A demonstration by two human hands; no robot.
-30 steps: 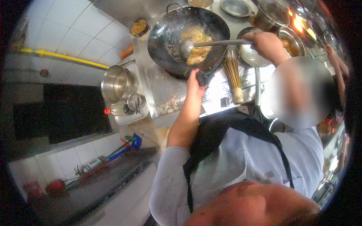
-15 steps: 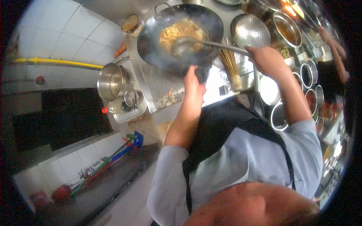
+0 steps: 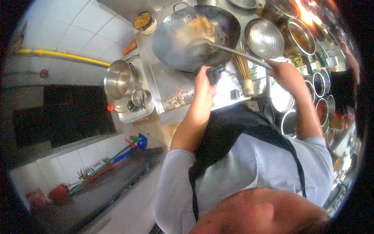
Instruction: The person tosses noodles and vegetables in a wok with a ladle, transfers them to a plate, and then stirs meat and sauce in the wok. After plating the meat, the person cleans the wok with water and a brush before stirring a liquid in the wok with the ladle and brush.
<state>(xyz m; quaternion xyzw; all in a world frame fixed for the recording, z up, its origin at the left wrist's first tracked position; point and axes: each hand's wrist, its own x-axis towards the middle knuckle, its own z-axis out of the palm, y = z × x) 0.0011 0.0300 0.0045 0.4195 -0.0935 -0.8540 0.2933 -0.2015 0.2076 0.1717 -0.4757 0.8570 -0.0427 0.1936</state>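
Note:
My left hand (image 3: pixel 204 84) is closed around a dark cloth (image 3: pixel 212 75) at the near edge of a black wok (image 3: pixel 165 52). My right hand (image 3: pixel 288 74) grips the long handle of a metal ladle (image 3: pixel 245 57). The ladle's bowl is down inside the wok, blurred by steam. Yellowish food (image 3: pixel 198 29), perhaps noodles with bits of vegetable, is bunched toward the wok's far side and smeared by motion.
Right of the wok are a bamboo brush (image 3: pixel 244 72), a perforated strainer (image 3: pixel 265 38) and a pot of brown liquid (image 3: pixel 302 37). Flames (image 3: pixel 306 13) flare at upper right. Several round containers (image 3: pixel 318 84) line the right. A steel pot (image 3: pixel 118 80) stands left.
The food has shifted from the wok's middle toward its far side and looks tossed up. The whole view has slid a little, so the surroundings appear farther right. Both hands keep their grips.

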